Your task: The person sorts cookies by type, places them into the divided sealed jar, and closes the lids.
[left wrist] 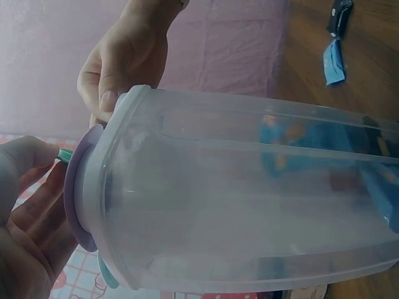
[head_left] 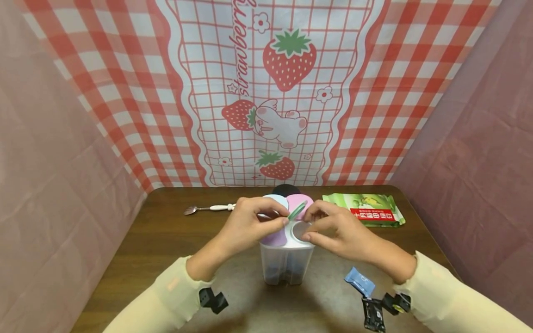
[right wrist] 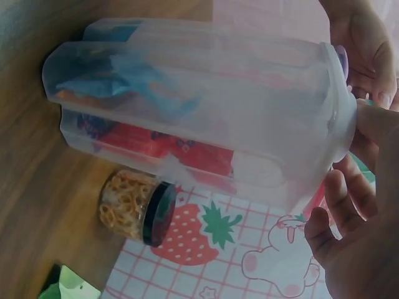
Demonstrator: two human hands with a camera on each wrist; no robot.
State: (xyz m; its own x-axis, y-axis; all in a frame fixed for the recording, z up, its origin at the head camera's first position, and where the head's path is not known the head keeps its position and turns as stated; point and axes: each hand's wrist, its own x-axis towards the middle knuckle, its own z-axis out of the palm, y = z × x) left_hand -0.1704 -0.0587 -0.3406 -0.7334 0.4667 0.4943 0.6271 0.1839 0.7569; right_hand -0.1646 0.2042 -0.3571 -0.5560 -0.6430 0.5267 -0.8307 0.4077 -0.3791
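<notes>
A tall clear storage container (head_left: 287, 264) stands upright on the table with a white top. Between thumb and fingers, my left hand (head_left: 250, 224) pinches a green flap lid (head_left: 297, 211), tilted up beside a round opening (head_left: 300, 231). My right hand (head_left: 347, 229) is at that opening, its fingers loosely bent and its thumb by the rim; I see nothing held in it. Purple (head_left: 274, 239), pink (head_left: 300, 200) and light-blue lids (head_left: 280, 200) cover the other sections. Inside the container are blue packets (left wrist: 305, 146) and red packets (right wrist: 206, 156).
A green snack bag (head_left: 366, 210) lies at the back right. Nearer, a small blue packet (head_left: 360, 281) and a black packet (head_left: 373, 314) lie by the right wrist. At the left is a white-handled utensil (head_left: 208, 208). A black-lidded jar of rings (right wrist: 128, 202) stands behind the container.
</notes>
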